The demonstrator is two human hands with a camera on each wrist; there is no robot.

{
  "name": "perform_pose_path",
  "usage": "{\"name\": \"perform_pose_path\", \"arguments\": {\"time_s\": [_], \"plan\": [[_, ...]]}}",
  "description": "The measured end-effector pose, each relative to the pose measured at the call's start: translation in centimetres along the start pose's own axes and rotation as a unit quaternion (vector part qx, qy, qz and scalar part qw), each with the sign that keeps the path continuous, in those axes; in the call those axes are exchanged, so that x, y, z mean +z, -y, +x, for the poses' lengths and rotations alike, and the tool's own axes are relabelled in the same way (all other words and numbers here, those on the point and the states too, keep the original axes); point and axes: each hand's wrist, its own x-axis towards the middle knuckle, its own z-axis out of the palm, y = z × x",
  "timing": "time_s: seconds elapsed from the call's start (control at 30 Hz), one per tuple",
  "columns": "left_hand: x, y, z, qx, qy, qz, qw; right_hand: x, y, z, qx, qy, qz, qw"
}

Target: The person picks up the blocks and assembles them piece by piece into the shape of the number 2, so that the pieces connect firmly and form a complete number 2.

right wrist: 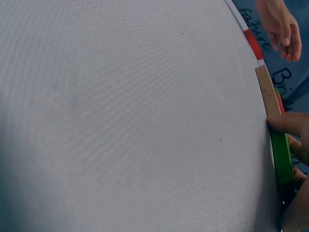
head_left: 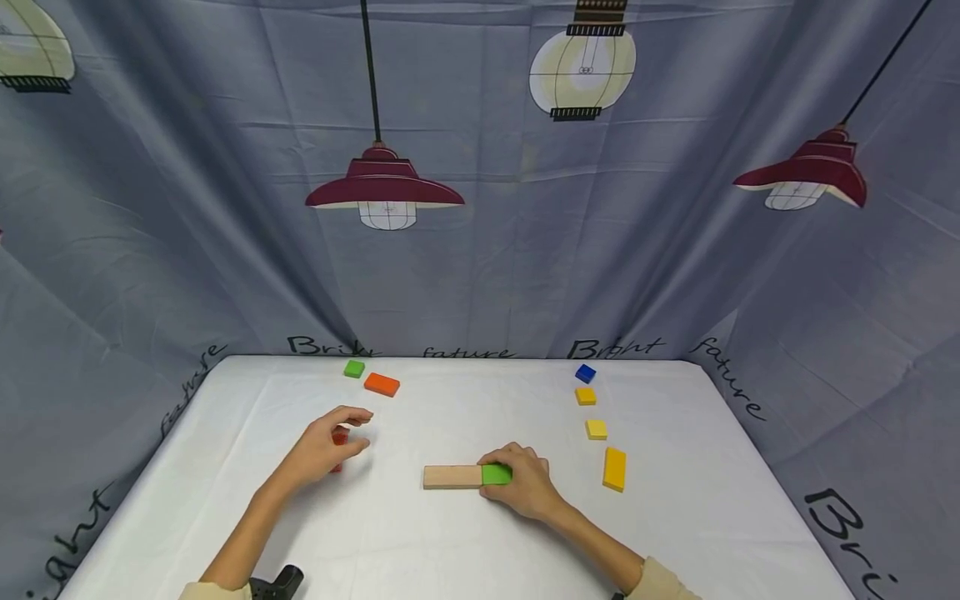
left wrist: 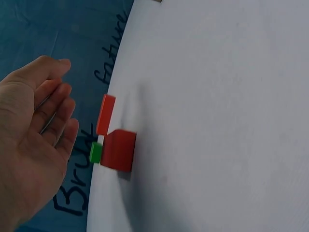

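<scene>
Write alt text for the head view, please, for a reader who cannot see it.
A person's right hand pinches a green block at the end of a plain wooden block on a white table. The left hand, holding nothing, partly hides a red block; three yellow blocks and a blue block lie at the right.

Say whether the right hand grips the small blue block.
No: the right hand grips the green rectangular block; the blue block lies apart.

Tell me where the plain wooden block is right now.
In the head view, the wooden block lies on the white table, immediately left of the green block gripped by the right hand.
</scene>
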Motion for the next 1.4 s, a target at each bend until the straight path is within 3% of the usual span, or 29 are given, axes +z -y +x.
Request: {"name": "perform_pose_path", "arguments": {"time_s": [0.3, 0.5, 0.67, 1.1, 1.4], "plan": [[-2.9, 2.4, -1.2, -0.037, 0.006, 0.033, 0.9988, 0.0, 0.1, 0.0, 0.003, 0.003, -0.002, 1.0], [-3.1, 3.8, -1.9, -0.071, 0.028, 0.031, 0.9966, -0.1, 0.3, 0.0, 0.004, 0.004, 0.002, 1.0], [-3.0, 4.6, -2.1, -0.072, 0.043, 0.022, 0.9963, -0.1, 0.4, -0.1, 0.006, 0.006, 0.002, 1.0], [-3.0, 4.7, -2.1, -0.081, 0.084, 0.02, 0.993, -0.1, 0.3, 0.0, 0.011, 0.002, 0.004, 0.9999], [-3.0, 4.5, -2.1, -0.078, 0.08, 0.02, 0.9935, 0.0, 0.3, -0.1, 0.005, -0.002, 0.008, 1.0]]}}
